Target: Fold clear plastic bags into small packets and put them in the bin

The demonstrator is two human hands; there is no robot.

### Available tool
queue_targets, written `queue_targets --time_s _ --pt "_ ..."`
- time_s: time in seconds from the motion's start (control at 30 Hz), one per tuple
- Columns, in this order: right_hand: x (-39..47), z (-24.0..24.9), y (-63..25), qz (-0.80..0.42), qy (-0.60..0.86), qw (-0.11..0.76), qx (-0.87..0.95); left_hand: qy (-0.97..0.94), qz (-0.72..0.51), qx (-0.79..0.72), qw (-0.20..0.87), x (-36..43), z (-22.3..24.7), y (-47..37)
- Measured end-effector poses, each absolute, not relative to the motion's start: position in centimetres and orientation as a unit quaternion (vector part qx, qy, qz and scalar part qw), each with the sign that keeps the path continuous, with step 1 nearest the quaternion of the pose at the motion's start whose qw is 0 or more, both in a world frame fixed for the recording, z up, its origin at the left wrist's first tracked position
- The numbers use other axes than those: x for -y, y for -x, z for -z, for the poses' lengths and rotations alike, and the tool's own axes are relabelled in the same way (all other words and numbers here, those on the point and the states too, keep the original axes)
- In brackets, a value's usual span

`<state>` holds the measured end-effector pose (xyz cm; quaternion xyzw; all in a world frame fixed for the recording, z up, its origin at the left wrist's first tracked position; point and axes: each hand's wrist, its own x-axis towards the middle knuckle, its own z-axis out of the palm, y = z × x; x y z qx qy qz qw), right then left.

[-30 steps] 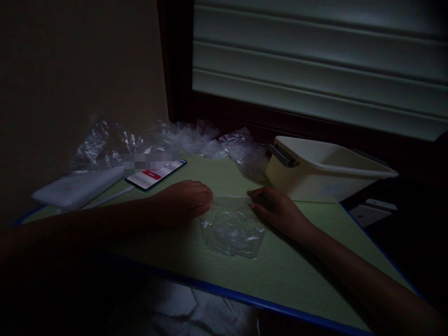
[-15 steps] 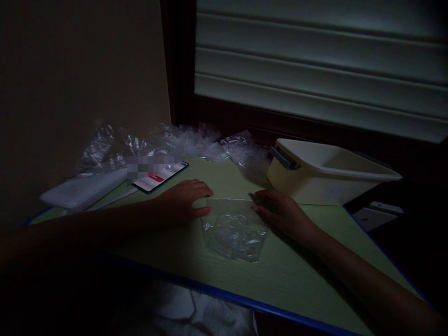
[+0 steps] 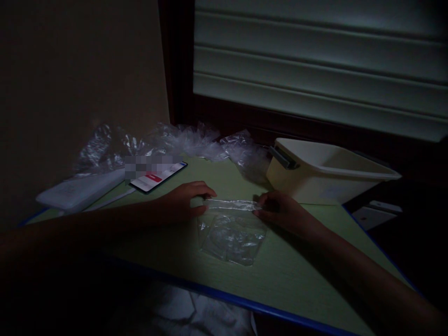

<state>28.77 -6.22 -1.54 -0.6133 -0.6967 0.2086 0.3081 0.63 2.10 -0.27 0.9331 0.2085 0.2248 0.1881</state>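
A clear plastic bag (image 3: 234, 235) lies on the green table (image 3: 290, 275) in front of me, its far edge raised in a narrow shiny fold. At the left end of that fold my left hand (image 3: 191, 198) pinches the plastic between thumb and fingers. My right hand (image 3: 280, 207) grips the other end, fingers curled and thumb below. Something clear and crumpled, perhaps more plastic, shows inside the lower part of the bag; the dim light hides its details.
Crumpled clear plastic bags (image 3: 196, 140) lie along the back edge. A lit phone (image 3: 157, 178) and a white case-like object (image 3: 77, 191) with a cable are at left. A cream bin (image 3: 304, 182) stands at back right, white boxes (image 3: 374, 217) beyond the table edge.
The bag's far edge has been lifted and folded into a narrow strip. My left fingers have closed in on the left end, and my right fingers have curled more tightly at the right.
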Motion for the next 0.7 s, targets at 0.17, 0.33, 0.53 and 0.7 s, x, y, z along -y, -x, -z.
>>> queue_targets --time_s 0.17,0.33,0.53,0.7 --pt "6.5 1.2 -28.0 -0.243 0.591 0.342 0.688 -0.923 -0.260 -0.199 0.201 -2.0 0.3 -0.7" --pt "6.8 0.6 -27.2 -0.268 0.568 0.384 0.677 -0.908 -0.277 -0.209 0.236 -2.0 0.3 -0.8" --pt "7.0 0.0 -26.6 -0.342 0.549 0.444 0.620 -0.893 -0.239 -0.276 0.262 -2.2 0.2 -0.8" --pt "6.8 0.4 -26.7 -0.356 0.542 0.476 0.594 -0.886 -0.232 -0.298 0.268 -2.4 0.0 -0.8"
